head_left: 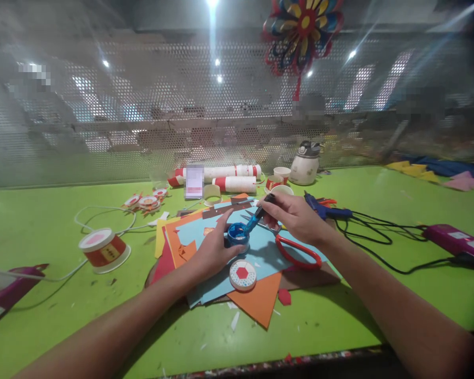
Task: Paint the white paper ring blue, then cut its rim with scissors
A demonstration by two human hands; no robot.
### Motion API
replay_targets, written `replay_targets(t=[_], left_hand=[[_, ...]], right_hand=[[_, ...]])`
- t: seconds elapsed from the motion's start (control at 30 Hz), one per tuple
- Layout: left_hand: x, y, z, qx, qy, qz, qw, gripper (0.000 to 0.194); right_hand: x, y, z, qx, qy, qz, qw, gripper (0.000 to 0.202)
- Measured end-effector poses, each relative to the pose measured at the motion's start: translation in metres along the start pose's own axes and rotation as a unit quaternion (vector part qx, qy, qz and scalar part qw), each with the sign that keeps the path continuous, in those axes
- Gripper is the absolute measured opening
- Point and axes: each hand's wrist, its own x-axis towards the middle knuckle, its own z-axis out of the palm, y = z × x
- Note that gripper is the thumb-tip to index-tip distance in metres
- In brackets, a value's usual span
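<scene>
My left hand (215, 247) is wrapped round a small blue paint jar (238, 235) that stands on light blue paper (197, 226). A blue-stained brush (255, 218) is pinched in my right hand (286, 213), its tip at the mouth of the jar. Just in front of the jar lies a round white disc (243, 275) with a red hexagon and blue dots. Red-handled scissors (298, 252) rest on the paper beneath my right wrist. Orange paper (256, 300) sticks out toward the front, beside a small red piece (284, 297).
A red and white cup (105, 250) stands left. At the back are stacked cups (235, 184), a phone (194, 182) and a white bottle (305, 164). A blue glue gun (327, 208) and cables lie right, near a purple power strip (458, 242).
</scene>
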Motion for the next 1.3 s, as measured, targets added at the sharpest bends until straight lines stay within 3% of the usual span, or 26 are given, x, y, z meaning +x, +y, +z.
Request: replay_targets(t=[0.27, 0.43, 0.6, 1.0, 1.1, 1.17, 1.3], left_hand=[[-0.001, 0.002, -0.003, -0.008, -0.018, -0.015, 1.0, 0.09], [-0.001, 0.004, -0.006, -0.017, -0.022, 0.0, 1.0, 0.087], [0.0, 0.002, -0.007, -0.02, -0.026, 0.01, 0.999, 0.087], [0.0, -0.004, -0.011, -0.044, -0.053, 0.009, 0.998, 0.088], [-0.002, 0.005, -0.024, -0.015, -0.021, 0.0, 1.0, 0.085], [-0.005, 0.013, -0.04, 0.019, 0.023, 0.006, 1.0, 0.069], [-0.008, 0.025, -0.072, 0.08, -0.004, -0.023, 0.996, 0.037]], right_hand=[[-0.001, -0.002, -0.014, 0.02, 0.035, -0.015, 0.999, 0.045], [-0.001, 0.002, -0.006, 0.046, 0.067, -0.008, 0.997, 0.045], [-0.003, 0.003, 0.004, 0.041, 0.055, 0.01, 0.998, 0.043], [-0.009, 0.001, -0.01, 0.113, 0.122, 0.015, 0.986, 0.043], [-0.012, -0.004, -0.011, 0.183, 0.116, 0.036, 0.975, 0.038], [-0.014, -0.008, -0.012, 0.222, 0.112, 0.052, 0.967, 0.035], [-0.016, -0.009, -0.013, 0.252, 0.108, 0.071, 0.959, 0.033]])
